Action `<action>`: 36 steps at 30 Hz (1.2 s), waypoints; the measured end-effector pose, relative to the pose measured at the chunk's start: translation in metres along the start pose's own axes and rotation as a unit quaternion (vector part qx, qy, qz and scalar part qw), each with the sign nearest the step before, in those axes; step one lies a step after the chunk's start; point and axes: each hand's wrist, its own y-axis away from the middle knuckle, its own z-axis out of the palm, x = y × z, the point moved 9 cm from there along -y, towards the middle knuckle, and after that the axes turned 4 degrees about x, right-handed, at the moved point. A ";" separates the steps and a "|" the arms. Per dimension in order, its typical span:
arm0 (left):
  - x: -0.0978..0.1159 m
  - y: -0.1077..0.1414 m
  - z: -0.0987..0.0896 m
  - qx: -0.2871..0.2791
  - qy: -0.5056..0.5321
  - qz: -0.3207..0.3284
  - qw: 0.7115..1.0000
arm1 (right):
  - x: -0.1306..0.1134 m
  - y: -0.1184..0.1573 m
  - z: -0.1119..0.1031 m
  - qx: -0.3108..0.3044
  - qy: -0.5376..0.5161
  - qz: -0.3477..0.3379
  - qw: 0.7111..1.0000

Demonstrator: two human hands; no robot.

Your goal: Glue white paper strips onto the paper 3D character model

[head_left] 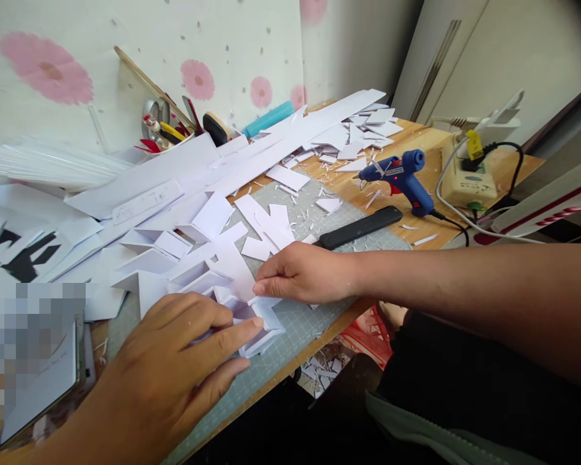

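A white model of folded and joined board strips (206,281) lies on the grey cutting mat (244,387), with several open, angular compartments. My left hand (188,352) rests over its near end, fingers stretched and spread, the index fingertip touching a wall of the model. On the far side of that end is my right hand (305,272), its fingers curled and the thumb and forefinger pinched at the model's edge. What lies inside that pinch is mostly hidden. Just beyond my right hand, a black-handled cutter (361,227) lies on the mat among white board offcuts (266,223).
A blue glue gun (399,174) with a red light stands at the right, its cord running to a power strip (467,171). Long white boards (290,139) and a scrap pile (356,135) lie behind. A tablet-like device (43,381) leans at the left.
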 end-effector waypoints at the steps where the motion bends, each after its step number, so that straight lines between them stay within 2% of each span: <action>1: 0.002 -0.001 0.000 -0.001 -0.001 0.007 1.000 | 0.000 0.000 0.000 0.001 0.001 0.000 1.000; 36: -0.001 -0.005 -0.001 0.005 0.031 -0.008 0.999 | -0.002 0.000 0.000 -0.011 -0.008 0.006 1.000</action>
